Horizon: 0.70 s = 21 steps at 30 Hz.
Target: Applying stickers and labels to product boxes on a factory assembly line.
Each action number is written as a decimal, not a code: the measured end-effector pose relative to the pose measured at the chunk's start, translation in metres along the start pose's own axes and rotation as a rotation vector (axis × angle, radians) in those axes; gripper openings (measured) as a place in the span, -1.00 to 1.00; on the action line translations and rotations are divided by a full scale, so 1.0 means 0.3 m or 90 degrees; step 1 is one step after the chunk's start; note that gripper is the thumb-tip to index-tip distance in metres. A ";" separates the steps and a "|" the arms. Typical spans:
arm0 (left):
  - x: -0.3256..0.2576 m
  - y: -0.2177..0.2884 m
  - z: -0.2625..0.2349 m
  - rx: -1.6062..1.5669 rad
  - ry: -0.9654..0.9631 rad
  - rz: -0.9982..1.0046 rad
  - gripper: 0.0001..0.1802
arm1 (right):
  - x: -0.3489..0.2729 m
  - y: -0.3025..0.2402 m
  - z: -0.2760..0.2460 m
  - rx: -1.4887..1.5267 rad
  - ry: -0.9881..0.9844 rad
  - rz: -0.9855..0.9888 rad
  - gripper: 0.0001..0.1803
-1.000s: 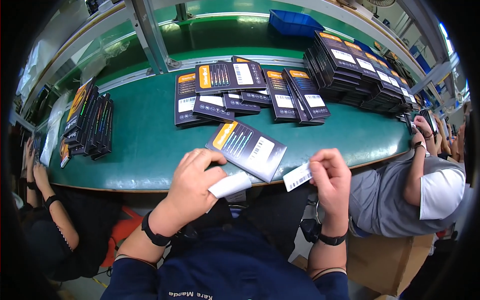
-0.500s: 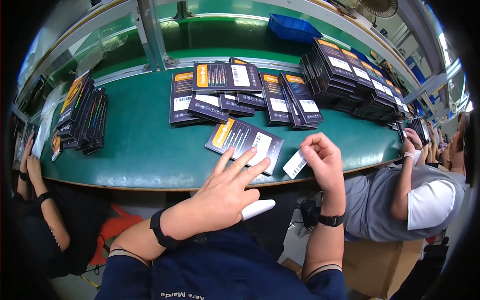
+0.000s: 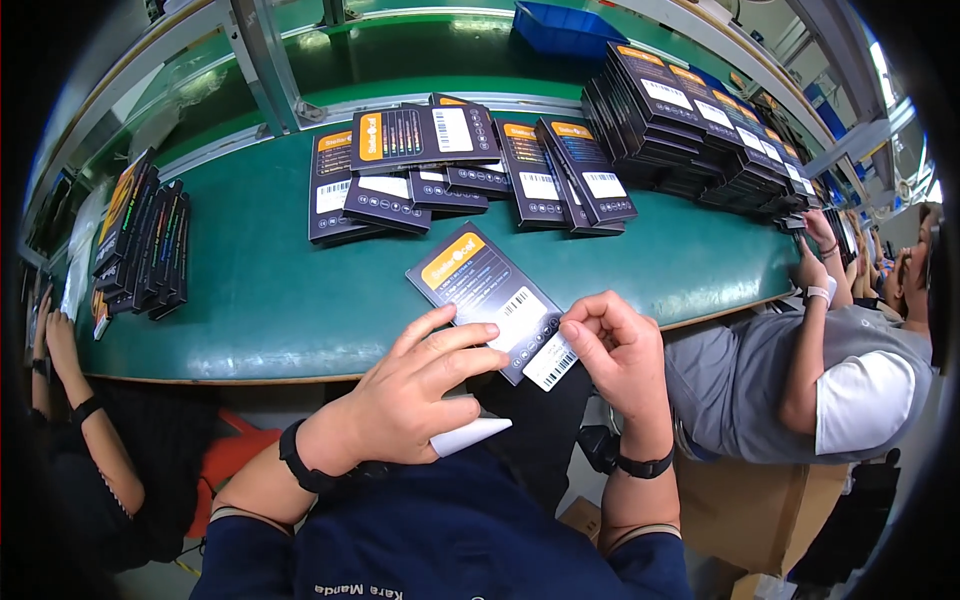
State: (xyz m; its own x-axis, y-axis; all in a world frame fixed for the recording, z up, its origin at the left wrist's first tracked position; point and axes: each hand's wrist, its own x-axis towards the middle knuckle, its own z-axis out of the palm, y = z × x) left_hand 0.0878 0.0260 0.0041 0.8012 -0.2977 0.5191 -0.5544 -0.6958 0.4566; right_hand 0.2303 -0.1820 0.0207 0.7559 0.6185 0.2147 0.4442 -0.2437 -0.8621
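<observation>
A flat black box (image 3: 488,290) with an orange corner panel and a white barcode patch lies askew at the table's near edge, its lower end jutting past the edge. My left hand (image 3: 405,395) rests spread fingertips on the box's left side, while its thumb keeps a white piece of paper (image 3: 472,436) against the palm. Between thumb and forefinger, my right hand (image 3: 622,350) pinches a white barcode label (image 3: 550,364) over the box's lower right corner. Whether the label touches the box I cannot tell.
Similar boxes lie in a loose pile (image 3: 425,140) behind, with tall stacks (image 3: 660,110) at the back right and a leaning row (image 3: 160,250) at left. A blue bin (image 3: 565,28) stands beyond the green table (image 3: 270,300). Co-workers sit at both sides, one in grey (image 3: 765,390).
The box has turned and come nearer the table's edge under my left hand. My right hand has brought the label left, onto or just above the box's lower corner. The view has shifted slightly.
</observation>
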 end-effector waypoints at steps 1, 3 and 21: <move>-0.004 0.002 0.008 0.000 -0.001 -0.001 -0.75 | -0.002 -0.002 0.003 -0.005 0.001 -0.004 -0.92; -0.010 0.004 0.026 0.006 0.061 0.012 -0.76 | -0.009 -0.003 0.008 -0.023 0.023 -0.010 -0.92; -0.013 0.010 0.060 0.073 0.000 0.020 -0.74 | -0.016 0.004 0.029 -0.128 0.049 -0.041 -0.89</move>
State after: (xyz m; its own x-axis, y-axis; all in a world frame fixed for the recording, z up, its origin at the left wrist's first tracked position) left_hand 0.0871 0.0132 -0.0095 0.7836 -0.3208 0.5320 -0.5502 -0.7559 0.3547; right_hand 0.2229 -0.1788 0.0147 0.7545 0.5800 0.3071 0.5734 -0.3550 -0.7383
